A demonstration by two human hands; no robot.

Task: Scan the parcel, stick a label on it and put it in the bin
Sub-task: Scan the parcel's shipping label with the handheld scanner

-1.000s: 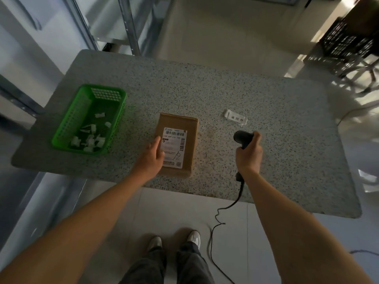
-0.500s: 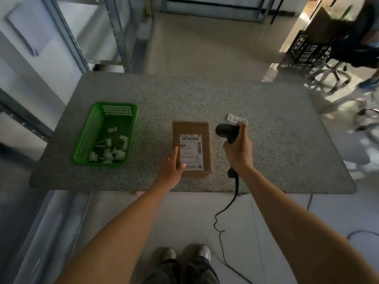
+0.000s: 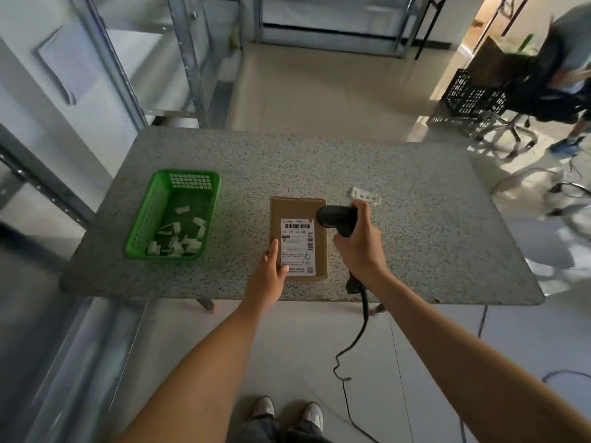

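A brown cardboard parcel [image 3: 295,209] lies flat near the front edge of the speckled table [image 3: 415,219], its white shipping label [image 3: 297,246] facing up. My left hand [image 3: 270,270] rests flat on the parcel's near-left corner, thumb on the label. My right hand [image 3: 359,244] grips a black corded barcode scanner [image 3: 335,217], whose head hovers over the parcel's far-right corner. A small white label strip [image 3: 366,196] lies on the table just beyond the scanner. A green plastic bin [image 3: 144,219] stands to the left with several white scraps inside.
The scanner cable [image 3: 358,334] hangs off the table's front edge to the floor. Metal shelving stands at the left and back. A black crate [image 3: 470,97], an office chair and another person are at the far right.
My right hand has carried the scanner leftward from beside the parcel until its head is over the parcel. My left hand stays on the parcel. The view has tilted up.
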